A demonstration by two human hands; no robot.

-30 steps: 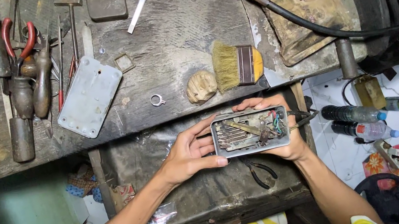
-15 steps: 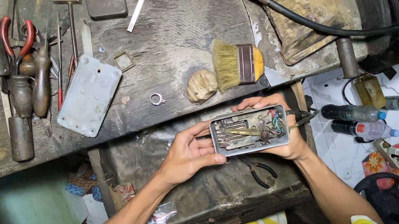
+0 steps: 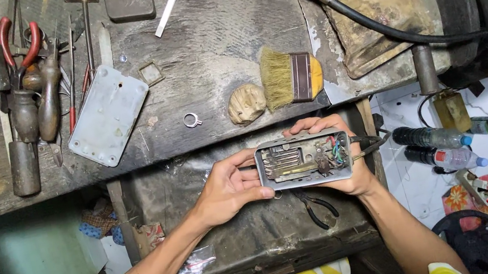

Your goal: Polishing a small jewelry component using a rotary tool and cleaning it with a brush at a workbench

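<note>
Both hands hold a small open grey metal box (image 3: 303, 160) with wires and metal contacts inside, above an open drawer. My left hand (image 3: 226, 188) grips its left end with the thumb on the near edge. My right hand (image 3: 343, 169) wraps the right end from behind, fingers curled over the far rim. A cable leaves the box on the right. The box's flat grey lid (image 3: 107, 114) lies apart on the bench at the left.
The worn workbench (image 3: 214, 42) carries a yellow-handled brush (image 3: 291, 76), a small ring (image 3: 192, 121), red-handled pliers (image 3: 17, 46), a hammer, several tools at the left, and a black hose. Black pliers (image 3: 320, 207) lie in the drawer. Plastic bottles (image 3: 435, 138) lie at the right.
Both hands still hold the box above the drawer; it has barely shifted and the grip looks the same.
</note>
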